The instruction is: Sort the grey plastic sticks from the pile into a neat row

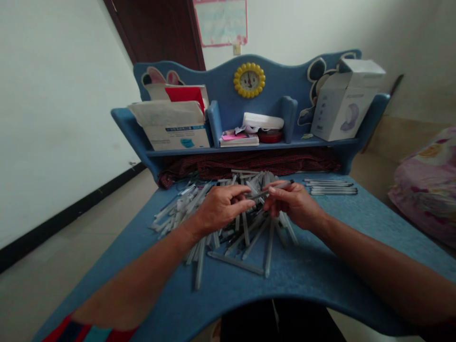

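- Head view: both hands meet over the blue desk (320,266), above a loose pile of pale pen tubes (185,206).
- Right hand (295,204) pinches a thin dark pen (272,190) between thumb and fingertips. The pen is off the desk, tilted, far end up and to the right.
- Left hand (223,206) has its fingertips closed on the pen's near end. Prob. fitting a part there, but it's too small to tell which.
- We judge the step as mid-assembly on one pen. A next move calls for fine fingertip alignment along the pen's axis and little force.
- A neat row of pens (331,187) lies apart, right of the pile, near the back.
- Edges: the pile fans toward the curved front cut-out, and a few tubes lie near that lip, so they could roll off.
- Open room: bare desk to the right and front-right of the hands. Back is closed off by a red checked cloth (249,164) and the shelf (249,145) over it. Left side is crowded w/ tubes.
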Available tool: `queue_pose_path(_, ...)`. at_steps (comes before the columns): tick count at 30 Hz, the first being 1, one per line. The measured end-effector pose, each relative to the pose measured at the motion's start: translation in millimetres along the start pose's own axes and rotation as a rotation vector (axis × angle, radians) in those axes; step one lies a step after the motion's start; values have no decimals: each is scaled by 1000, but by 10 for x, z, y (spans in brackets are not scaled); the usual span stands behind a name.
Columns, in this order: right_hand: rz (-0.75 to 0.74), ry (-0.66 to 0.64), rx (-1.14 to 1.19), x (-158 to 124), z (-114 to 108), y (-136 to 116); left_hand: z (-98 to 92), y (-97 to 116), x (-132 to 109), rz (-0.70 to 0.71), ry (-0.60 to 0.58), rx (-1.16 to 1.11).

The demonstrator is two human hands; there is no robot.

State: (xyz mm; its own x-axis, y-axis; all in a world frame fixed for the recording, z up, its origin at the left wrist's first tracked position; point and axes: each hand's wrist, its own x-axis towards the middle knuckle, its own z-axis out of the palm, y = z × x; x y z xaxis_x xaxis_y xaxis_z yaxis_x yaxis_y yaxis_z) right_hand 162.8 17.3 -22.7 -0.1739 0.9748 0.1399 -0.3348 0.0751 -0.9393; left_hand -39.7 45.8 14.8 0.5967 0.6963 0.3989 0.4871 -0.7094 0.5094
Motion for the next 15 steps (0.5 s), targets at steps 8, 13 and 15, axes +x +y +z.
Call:
queue_pose_path(8,-22,183,-16,55,-210,-41,-320,-202,21,-57,-516,244)
queue_pose_path(13,5,164,-36,50,-223,-28,-212,-147,-31,-24,-562,396)
queue_pose_path(15,12,166,-39,47,-212,-28,-188,-107,-37,-37,-551,421)
